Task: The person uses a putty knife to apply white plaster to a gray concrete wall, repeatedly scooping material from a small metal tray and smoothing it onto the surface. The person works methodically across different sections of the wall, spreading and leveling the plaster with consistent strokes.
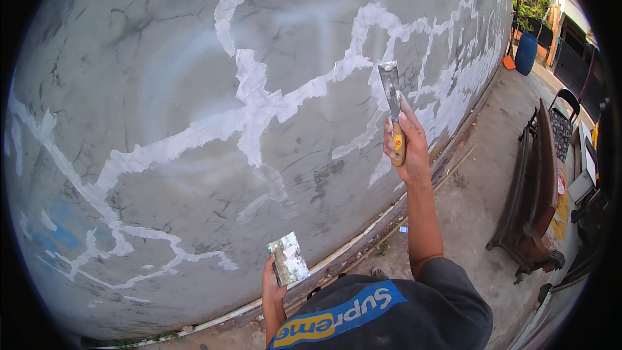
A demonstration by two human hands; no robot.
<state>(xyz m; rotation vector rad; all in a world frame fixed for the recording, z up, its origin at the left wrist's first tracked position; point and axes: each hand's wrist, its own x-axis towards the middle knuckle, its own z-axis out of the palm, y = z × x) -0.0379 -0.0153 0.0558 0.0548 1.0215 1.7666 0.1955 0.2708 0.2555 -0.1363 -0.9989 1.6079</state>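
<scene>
My right hand [410, 149] is closed round the wooden handle of a putty knife [391, 91], raised in front of the wall. Its metal blade points up, with a dab of white filler at the tip, close to a white streak; whether it touches the wall I cannot tell. Lower down, my left hand [273, 285] grips a small flat rectangular board [288, 259] by its left side. White paste is smeared over the board's face. The grey wall [194, 201] carries branching bands of white filler [259, 104] along its cracks.
Along the wall's foot runs a pale pipe or ledge [353, 243] beside the concrete floor [453, 233]. To the right stand a dark wooden bench [534, 188] and a black chair [562, 116]. A blue barrel [526, 54] and an orange dustpan-like thing [508, 62] are farther off.
</scene>
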